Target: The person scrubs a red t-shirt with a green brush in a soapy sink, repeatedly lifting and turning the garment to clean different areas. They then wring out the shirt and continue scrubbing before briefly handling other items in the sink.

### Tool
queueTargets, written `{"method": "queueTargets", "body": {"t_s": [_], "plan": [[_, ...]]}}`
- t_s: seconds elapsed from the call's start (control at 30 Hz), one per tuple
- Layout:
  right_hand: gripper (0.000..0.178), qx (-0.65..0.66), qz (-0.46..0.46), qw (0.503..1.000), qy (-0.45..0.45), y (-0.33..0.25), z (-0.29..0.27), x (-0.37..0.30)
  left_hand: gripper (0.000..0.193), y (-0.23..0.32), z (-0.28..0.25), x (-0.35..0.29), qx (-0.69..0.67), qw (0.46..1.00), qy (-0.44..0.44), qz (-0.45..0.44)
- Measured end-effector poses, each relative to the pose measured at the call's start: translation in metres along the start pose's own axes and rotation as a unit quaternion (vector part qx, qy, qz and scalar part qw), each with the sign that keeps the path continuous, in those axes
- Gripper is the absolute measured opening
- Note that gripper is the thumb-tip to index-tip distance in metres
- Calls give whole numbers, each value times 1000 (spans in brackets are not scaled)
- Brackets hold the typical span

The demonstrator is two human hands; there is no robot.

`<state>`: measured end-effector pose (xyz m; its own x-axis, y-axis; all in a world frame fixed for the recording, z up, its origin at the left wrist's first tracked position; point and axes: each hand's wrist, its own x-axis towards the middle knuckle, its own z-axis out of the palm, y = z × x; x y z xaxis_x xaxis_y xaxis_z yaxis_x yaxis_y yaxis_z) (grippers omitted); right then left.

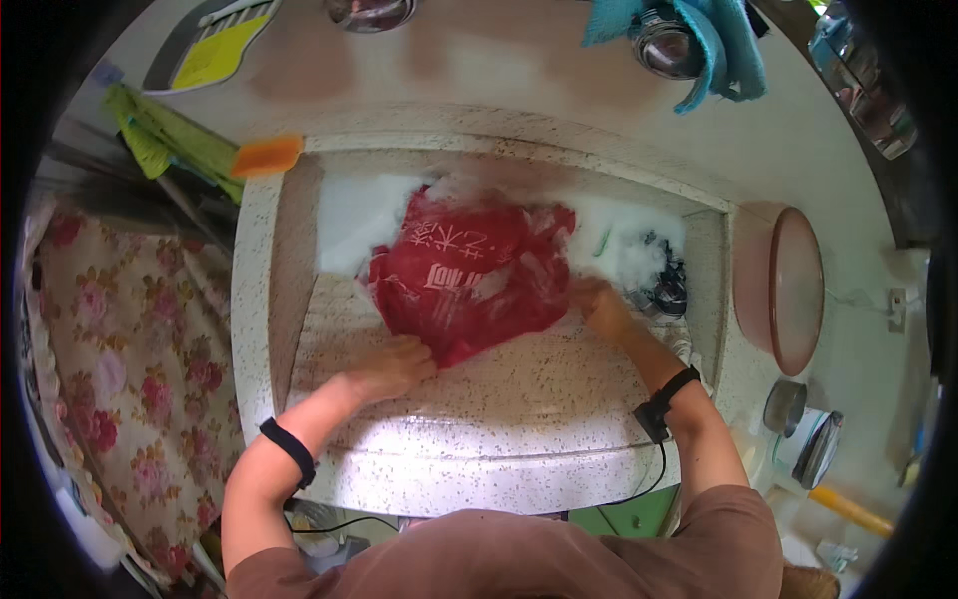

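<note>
A red cloth (469,270) with white printing lies spread and crumpled over the ridged washboard slope (479,384) of a speckled stone laundry sink. Whitish suds cling to its folds, and its far edge reaches into the foamy water (359,215). My left hand (396,364) is closed at the cloth's near left corner. At its right edge, my right hand (596,302) is closed on the fabric. The fingertips of both hands are partly hidden.
Dark items (664,290) sit in suds at the sink's right end. An orange sponge (267,156) rests on the far left corner. A pinkish basin (795,290) leans at the right. Blue cloth (723,50) hangs beyond the sink; floral fabric (140,369) drapes at the left.
</note>
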<state>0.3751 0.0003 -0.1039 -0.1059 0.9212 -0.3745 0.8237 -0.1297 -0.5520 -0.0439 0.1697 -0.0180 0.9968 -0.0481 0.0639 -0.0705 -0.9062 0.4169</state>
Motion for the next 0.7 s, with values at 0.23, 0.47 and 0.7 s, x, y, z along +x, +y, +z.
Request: {"method": "queueTargets", "body": {"t_s": [0.23, 0.47, 0.7], "plan": [[74, 45, 466, 857, 214, 39, -9, 118, 24, 75, 17, 8, 23, 986, -48, -156], [80, -173, 422, 861, 227, 30, -12, 89, 29, 75, 37, 29, -25, 982, -8, -187], [93, -16, 108, 994, 22, -82, 36, 10, 25, 72, 14, -12, -47, 992, -86, -84]]}}
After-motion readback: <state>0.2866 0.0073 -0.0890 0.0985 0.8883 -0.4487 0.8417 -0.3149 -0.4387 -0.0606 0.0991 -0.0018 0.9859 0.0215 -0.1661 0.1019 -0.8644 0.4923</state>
